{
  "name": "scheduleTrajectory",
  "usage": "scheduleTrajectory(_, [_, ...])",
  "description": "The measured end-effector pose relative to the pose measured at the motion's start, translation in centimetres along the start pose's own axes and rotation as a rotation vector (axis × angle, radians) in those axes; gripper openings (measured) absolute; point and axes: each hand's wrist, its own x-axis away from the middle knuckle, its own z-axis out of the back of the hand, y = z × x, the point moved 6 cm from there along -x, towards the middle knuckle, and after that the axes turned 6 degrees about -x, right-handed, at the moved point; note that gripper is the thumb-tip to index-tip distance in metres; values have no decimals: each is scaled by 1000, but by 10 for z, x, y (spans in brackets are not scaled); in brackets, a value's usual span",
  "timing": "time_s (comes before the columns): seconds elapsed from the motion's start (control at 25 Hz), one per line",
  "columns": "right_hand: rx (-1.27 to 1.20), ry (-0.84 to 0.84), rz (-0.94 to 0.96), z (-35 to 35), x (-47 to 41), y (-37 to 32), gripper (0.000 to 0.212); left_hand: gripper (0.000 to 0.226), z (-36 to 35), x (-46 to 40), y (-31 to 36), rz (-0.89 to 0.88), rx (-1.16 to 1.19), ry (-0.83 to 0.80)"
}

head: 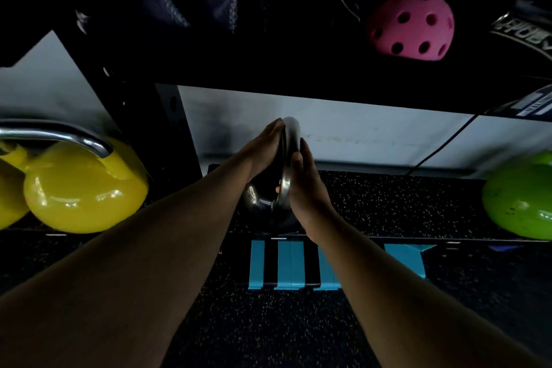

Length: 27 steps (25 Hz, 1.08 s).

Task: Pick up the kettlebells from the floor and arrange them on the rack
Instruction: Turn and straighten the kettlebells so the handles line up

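A dark kettlebell [259, 203] with a steel handle [287, 158] sits on the black speckled lower rack shelf [388, 203], at the middle of the view. My left hand [263, 152] presses flat against the left side of the handle. My right hand [304, 182] presses against its right side, so the handle is clamped between both palms. A yellow kettlebell [83, 188] with a steel handle stands on the shelf at the left. At the right edge of the shelf rests a green kettlebell [519, 200].
A black upper shelf [298, 69] hangs just above the hands, holding a pink perforated ball [410, 25] and dark gear. A black rack upright [161, 128] stands between the yellow kettlebell and my hands. Blue-striped tape [298, 263] marks the speckled floor below the shelf edge.
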Motion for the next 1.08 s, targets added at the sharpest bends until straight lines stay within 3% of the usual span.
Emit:
scheduleTrajectory(0.2, [626, 13, 238, 25, 3, -37, 43, 52, 4, 47, 1, -158, -541, -26])
scheduleTrajectory(0.28, [830, 79, 389, 26, 9, -55, 35, 50, 16, 72, -4, -206, -626, -11])
scheduleTrajectory(0.44, [1119, 76, 579, -14, 24, -66, 26, 20, 49, 111, -21, -363, -964, -30])
scheduleTrajectory(0.72, [1094, -104, 629, -128, 56, -56, 18, 18, 158, 177, -95, -314, -1135, -27])
scheduleTrajectory(1.08, [953, -154, 533, -277, 82, -65, 18, 24, 315, 223, -131, -269, -1245, 181])
